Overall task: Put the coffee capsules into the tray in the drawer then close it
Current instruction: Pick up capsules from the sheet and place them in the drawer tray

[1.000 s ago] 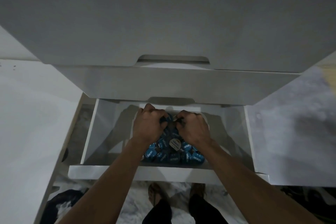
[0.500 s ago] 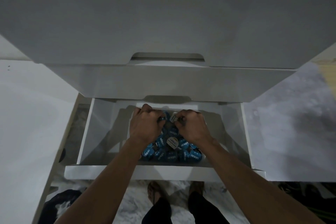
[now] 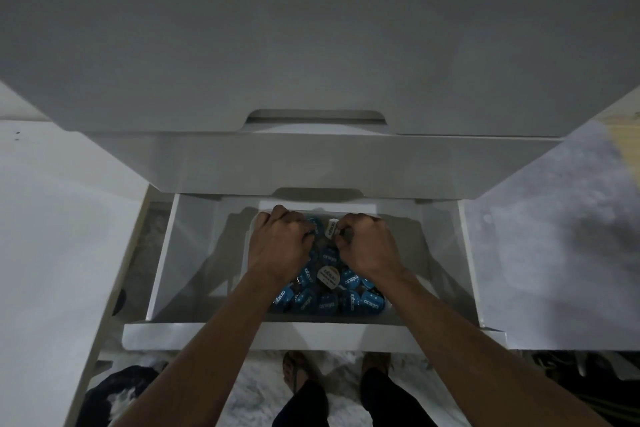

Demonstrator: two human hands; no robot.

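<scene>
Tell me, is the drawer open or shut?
Open. The drawer is pulled out, showing the tray of blue capsules inside, with both hands reaching in.

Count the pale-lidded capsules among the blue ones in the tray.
2. The centre pale capsule lies on the blue pile between the wrists; the far pale capsule is pinched by the right hand. More may be hidden under the hands.

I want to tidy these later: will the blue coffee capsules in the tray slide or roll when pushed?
The blue coffee capsules probably shift easily: they lie loose and tilted in a heap. Their round lids suggest rolling. The tray walls should contain them.
</scene>
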